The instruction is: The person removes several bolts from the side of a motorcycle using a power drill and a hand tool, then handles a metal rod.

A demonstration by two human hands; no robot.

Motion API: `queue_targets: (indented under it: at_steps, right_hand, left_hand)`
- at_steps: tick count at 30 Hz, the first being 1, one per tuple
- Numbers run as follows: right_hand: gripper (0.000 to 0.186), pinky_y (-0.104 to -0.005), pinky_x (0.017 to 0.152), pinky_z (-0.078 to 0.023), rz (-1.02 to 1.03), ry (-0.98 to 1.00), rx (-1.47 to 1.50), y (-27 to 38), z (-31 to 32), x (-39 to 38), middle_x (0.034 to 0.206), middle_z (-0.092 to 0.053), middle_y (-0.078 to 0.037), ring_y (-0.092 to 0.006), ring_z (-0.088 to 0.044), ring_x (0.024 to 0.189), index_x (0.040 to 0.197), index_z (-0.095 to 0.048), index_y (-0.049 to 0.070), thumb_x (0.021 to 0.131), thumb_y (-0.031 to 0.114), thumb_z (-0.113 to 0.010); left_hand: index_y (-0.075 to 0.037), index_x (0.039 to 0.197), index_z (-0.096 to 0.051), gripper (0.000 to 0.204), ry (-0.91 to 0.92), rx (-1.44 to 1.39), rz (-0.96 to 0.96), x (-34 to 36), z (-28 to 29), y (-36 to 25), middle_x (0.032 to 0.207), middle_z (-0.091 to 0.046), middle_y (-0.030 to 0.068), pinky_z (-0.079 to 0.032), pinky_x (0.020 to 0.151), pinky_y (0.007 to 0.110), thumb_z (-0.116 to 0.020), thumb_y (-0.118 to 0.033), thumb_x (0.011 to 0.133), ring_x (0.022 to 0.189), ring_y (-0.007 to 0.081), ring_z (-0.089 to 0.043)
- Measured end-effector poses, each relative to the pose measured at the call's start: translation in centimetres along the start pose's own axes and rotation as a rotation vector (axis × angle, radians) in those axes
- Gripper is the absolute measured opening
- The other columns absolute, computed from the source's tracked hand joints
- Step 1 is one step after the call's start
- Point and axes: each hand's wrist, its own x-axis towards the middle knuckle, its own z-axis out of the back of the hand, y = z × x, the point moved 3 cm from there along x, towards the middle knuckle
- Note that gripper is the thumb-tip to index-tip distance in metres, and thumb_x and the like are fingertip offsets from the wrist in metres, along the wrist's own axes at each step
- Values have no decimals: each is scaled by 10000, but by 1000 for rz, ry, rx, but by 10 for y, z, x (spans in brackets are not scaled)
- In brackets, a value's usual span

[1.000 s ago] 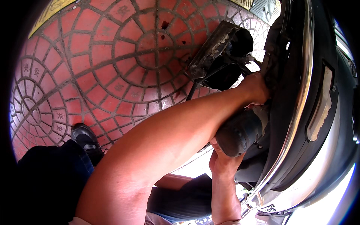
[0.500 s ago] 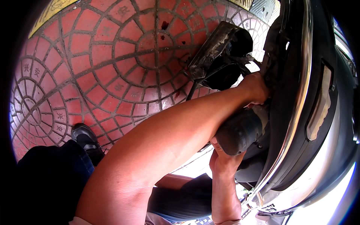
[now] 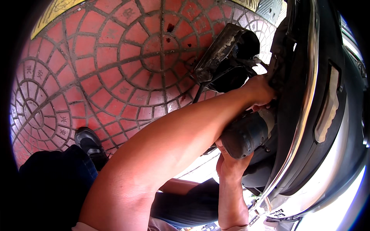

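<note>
My left hand [image 3: 260,91] reaches across to the underside of a scooter-like vehicle [image 3: 293,127]. Its fingers are curled in against dark parts there, and what they hold is hidden. Just below it a black, rounded cylindrical part [image 3: 241,139] with a paler collar juts out from the body. From underneath, my right hand [image 3: 231,159] grips this part, with a fingertip showing at its left side and the other fingers hidden behind it. Beyond my left hand, a dirty black open housing [image 3: 227,57] with a dark hollow inside sits against the vehicle.
A chrome trim strip [image 3: 308,104] curves down the vehicle's side, with a pale elongated piece [image 3: 327,107] to its right. Red patterned paving [image 3: 115,57] spreads to the left, edged by a yellow strip [image 3: 50,15]. A dark shoe [image 3: 90,142] stands at lower left.
The left hand stays at nearly the same spot, its wrist and fingers shifted only slightly. The right hand and the cylindrical part show almost no movement.
</note>
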Motion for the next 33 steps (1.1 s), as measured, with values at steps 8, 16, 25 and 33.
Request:
queue_targets:
  at_steps: [8, 16, 25, 33]
  right_hand:
    - [695, -365, 1036, -530, -33, -4, -12, 2, 2, 1, 1267, -647, -97, -218, -641, 1171, 1369, -547, 31, 756, -127, -834]
    - [681, -348, 1018, -525, 31, 12, -56, 13, -11, 6, 1251, -648, -86, -200, -648, 1130, 1356, -558, 25, 754, -109, -845]
    - [453, -354, 914, -552, -15, 25, -17, 12, -13, 10, 1040, -723, -120, -236, -712, 948, 1166, -641, -19, 762, -94, -832]
    - [454, -387, 861, -583, -105, 82, -5, 23, -8, -5, 1082, -720, -131, -239, -720, 930, 1175, -645, -41, 758, -116, -810]
  left_hand:
    - [-20, 867, -776, 257, 90, 249, 15, -19, 8, -11, 753, -742, 127, -589, 587, 370, -609, -199, 946, 627, 262, -724]
    - [-61, 1003, -781, 269, 199, 536, -570, 3, 3, -5, 963, -750, 120, -560, 795, 400, -691, -196, 790, 924, 257, -706]
    - [-36, 930, -784, 259, 228, 275, -244, -12, 13, -18, 843, -726, 57, -512, 686, 322, -764, -256, 796, 775, 157, -661]
    - [-33, 1131, -740, 310, 244, -32, -147, -28, 8, -1, 941, -739, 48, -521, 705, 279, -739, -180, 858, 824, 148, -682]
